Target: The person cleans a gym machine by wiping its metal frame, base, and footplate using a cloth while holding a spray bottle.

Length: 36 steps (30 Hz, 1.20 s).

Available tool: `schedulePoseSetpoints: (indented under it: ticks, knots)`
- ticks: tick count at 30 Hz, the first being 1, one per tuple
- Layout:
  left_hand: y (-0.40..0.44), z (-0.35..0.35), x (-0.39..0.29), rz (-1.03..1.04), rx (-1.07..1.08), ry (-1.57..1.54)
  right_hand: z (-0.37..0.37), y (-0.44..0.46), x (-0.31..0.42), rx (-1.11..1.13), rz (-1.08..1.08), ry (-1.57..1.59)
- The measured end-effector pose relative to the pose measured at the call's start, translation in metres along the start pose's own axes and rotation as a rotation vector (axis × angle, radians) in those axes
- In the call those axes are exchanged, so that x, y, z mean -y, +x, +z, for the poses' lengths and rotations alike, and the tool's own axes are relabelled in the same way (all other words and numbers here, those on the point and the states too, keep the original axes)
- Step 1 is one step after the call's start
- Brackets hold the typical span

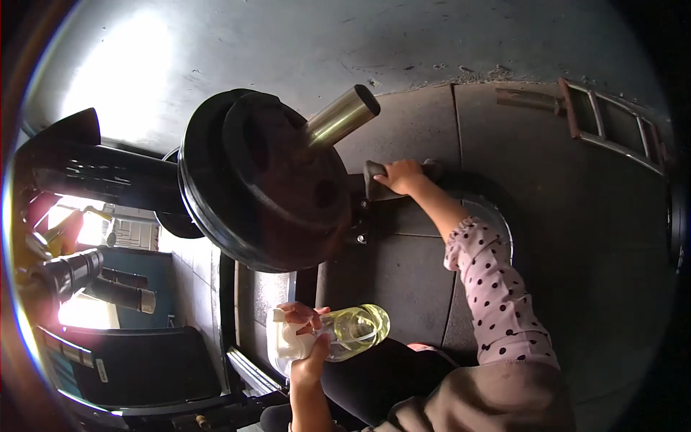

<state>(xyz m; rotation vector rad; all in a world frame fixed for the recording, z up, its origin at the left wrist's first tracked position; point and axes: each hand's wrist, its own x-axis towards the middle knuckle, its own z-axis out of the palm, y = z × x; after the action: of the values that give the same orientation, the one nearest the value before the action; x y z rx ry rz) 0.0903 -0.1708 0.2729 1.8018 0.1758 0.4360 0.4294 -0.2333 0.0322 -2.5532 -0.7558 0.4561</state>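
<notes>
My left hand [311, 353] is closed round the neck of a clear spray bottle [360, 331] with a white spray head and yellowish liquid in it. The bottle lies tilted above my dark-trousered leg. Stretched forward, my right hand [402, 177] is closed on a grey cloth [376, 181], pressed against a dark part of the gym machine low over the floor. Just left of that hand is a large black weight plate [259, 180], with a shiny metal sleeve [342, 119] sticking out of it. Part of the cloth is hidden under my fingers.
Dark rubber tiles [410, 273] cover the floor, meeting a grey wall [403, 43]. A metal frame [612, 122] stands at the right. A black padded seat [144, 367] and a black machine beam [122, 173] are at the left.
</notes>
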Motion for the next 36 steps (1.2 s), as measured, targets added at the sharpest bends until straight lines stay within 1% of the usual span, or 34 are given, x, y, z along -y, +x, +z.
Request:
schedulePoseSetpoints:
  ticks: [1, 4, 7, 9, 10, 12, 16, 17, 18, 19, 20, 21, 22, 23, 24, 26, 29, 32, 33, 34, 35, 36]
  knots:
    - [-0.002, -0.001, 0.000, 0.021, 0.010, 0.008, -0.008, -0.010, -0.014, 0.035, 0.027, 0.017]
    - [-0.009, 0.006, -0.014, 0.042, -0.008, -0.013, -0.027, -0.041, -0.054, 0.015, 0.134, 0.023]
    - [-0.017, 0.002, -0.020, 0.080, 0.021, -0.075, -0.038, -0.071, -0.094, -0.023, 0.244, 0.030]
    - [-0.026, -0.001, -0.020, 0.081, -0.002, -0.070, -0.037, -0.094, -0.132, -0.075, 0.280, 0.094]
    - [-0.029, -0.003, -0.020, 0.082, -0.014, -0.069, -0.038, -0.110, -0.142, -0.106, 0.286, 0.144]
    - [-0.034, -0.005, -0.023, 0.086, -0.026, -0.086, -0.056, -0.161, -0.141, -0.119, 0.415, 0.197]
    - [-0.040, 0.006, -0.026, 0.069, -0.044, -0.115, -0.005, -0.254, -0.159, -0.480, 0.475, 0.277]
    - [-0.040, 0.008, -0.023, 0.087, -0.027, -0.137, 0.018, -0.283, -0.161, -0.526, 0.458, 0.233]
    - [-0.041, 0.010, -0.022, 0.089, -0.018, -0.136, 0.040, -0.311, -0.160, -0.571, 0.442, 0.191]
    - [-0.042, 0.012, -0.020, 0.089, -0.009, -0.134, 0.021, -0.348, -0.120, -0.365, 0.593, 0.347]
    - [-0.042, 0.015, -0.019, 0.088, 0.000, -0.131, 0.047, -0.381, -0.106, -0.403, 0.595, 0.485]
    - [-0.043, 0.017, -0.016, 0.086, 0.019, -0.152, 0.119, -0.416, -0.109, -0.637, 0.408, 0.357]
    - [-0.043, 0.017, -0.014, 0.086, 0.038, -0.171, 0.113, -0.447, -0.071, -0.513, 0.511, 0.478]
    - [-0.042, 0.016, -0.012, 0.084, 0.057, -0.186, 0.104, -0.467, -0.037, -0.543, 0.538, 0.579]
    - [-0.041, 0.017, -0.010, 0.065, 0.051, -0.173, 0.082, -0.481, -0.008, -0.580, 0.514, 0.476]
    - [-0.038, 0.020, -0.007, 0.024, 0.042, -0.146, 0.109, -0.482, -0.024, -0.556, 0.452, 0.547]
    - [-0.035, 0.027, -0.009, 0.030, 0.041, -0.178, 0.075, -0.434, -0.040, -0.664, 0.323, 0.361]
    - [-0.034, 0.031, -0.009, -0.011, 0.005, -0.152, 0.051, -0.350, -0.082, -0.694, 0.464, 0.055]
    - [-0.033, 0.033, -0.008, -0.011, 0.013, -0.149, 0.035, -0.318, -0.091, -0.601, 0.612, -0.015]
    - [-0.033, 0.035, -0.007, -0.010, 0.021, -0.146, 0.009, -0.291, -0.093, -0.570, 0.615, 0.009]
    - [-0.033, 0.036, -0.006, -0.010, 0.030, -0.141, 0.002, -0.259, -0.104, -0.622, 0.572, -0.060]
    - [-0.032, 0.032, -0.001, 0.013, 0.078, -0.140, -0.010, -0.231, -0.108, -0.582, 0.515, -0.064]
